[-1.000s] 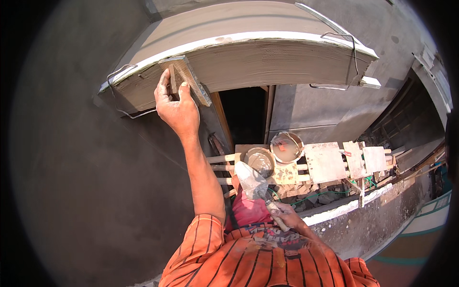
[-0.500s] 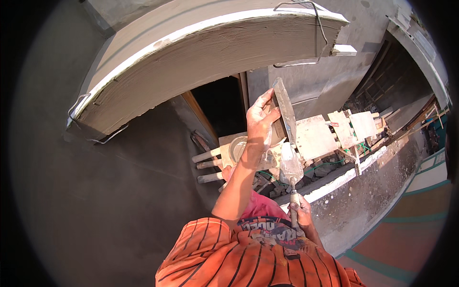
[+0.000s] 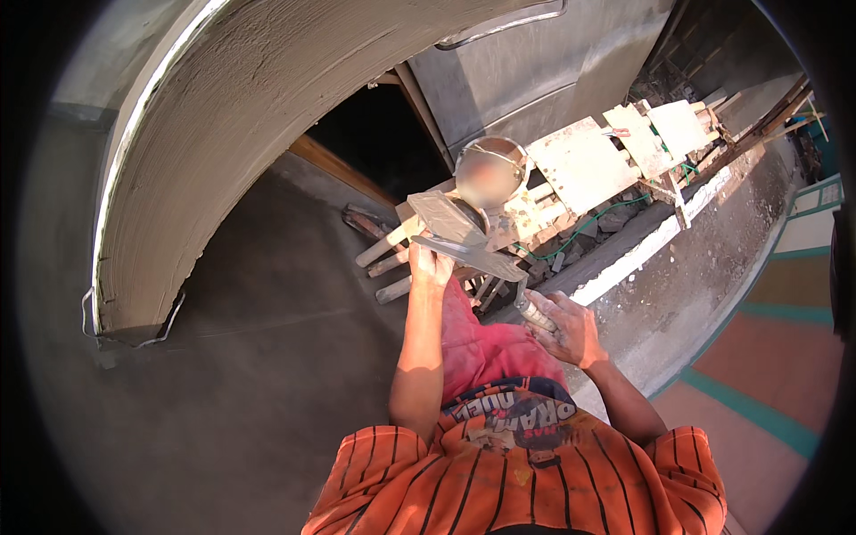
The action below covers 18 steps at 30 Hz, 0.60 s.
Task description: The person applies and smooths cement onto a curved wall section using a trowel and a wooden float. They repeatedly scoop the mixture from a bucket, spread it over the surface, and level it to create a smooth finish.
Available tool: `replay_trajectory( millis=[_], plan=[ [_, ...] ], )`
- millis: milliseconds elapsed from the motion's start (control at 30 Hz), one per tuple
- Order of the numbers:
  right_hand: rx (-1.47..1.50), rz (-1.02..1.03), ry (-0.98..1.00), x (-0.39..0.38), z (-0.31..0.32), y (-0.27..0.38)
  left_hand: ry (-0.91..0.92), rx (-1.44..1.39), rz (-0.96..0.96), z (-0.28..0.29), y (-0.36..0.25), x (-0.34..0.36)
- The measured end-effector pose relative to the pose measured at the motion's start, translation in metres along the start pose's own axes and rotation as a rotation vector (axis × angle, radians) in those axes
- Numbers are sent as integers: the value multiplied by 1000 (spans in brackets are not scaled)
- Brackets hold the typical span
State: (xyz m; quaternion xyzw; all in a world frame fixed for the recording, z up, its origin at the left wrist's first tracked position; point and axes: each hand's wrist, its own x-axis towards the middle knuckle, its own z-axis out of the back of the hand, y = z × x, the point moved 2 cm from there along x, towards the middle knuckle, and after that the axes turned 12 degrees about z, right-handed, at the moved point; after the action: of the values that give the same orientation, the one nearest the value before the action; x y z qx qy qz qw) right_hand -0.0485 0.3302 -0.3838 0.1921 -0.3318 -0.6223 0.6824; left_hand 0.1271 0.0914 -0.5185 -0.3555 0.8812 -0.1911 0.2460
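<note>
My left hand (image 3: 431, 265) is closed round a flat grey plastering float (image 3: 448, 219), held low in front of my thighs. In my right hand (image 3: 568, 326) is the handle of a brick trowel (image 3: 481, 258). Its narrow-looking blade reaches left across the near edge of the float, close to my left fingers. Whether blade and float touch, I cannot tell. Just beyond the float stands a round bucket (image 3: 469, 155) on the plank platform, its contents blurred. The left fingers are partly hidden by the tools.
A curved, freshly plastered concrete band (image 3: 223, 116) with bent wire clamps (image 3: 135, 344) arches overhead at left. The plank platform (image 3: 584, 168) on poles runs away to the right. Below it lie rubble (image 3: 584, 239), a green hose (image 3: 571, 242) and a low wall (image 3: 660, 259).
Both hands have come down and nearer my body, float and trowel with them. The trowel has swung from upright to pointing left. The bucket now shows more fully, and my view has shifted.
</note>
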Motion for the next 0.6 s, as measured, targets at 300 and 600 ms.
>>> replay_trajectory(
  millis=[300,600],
  plan=[
    [-11,150,80,45,-63,-64,-96,-165,169,93,-5,11],
    [151,-42,148,66,-232,-226,-198,38,341,137,6,37]
  ],
)
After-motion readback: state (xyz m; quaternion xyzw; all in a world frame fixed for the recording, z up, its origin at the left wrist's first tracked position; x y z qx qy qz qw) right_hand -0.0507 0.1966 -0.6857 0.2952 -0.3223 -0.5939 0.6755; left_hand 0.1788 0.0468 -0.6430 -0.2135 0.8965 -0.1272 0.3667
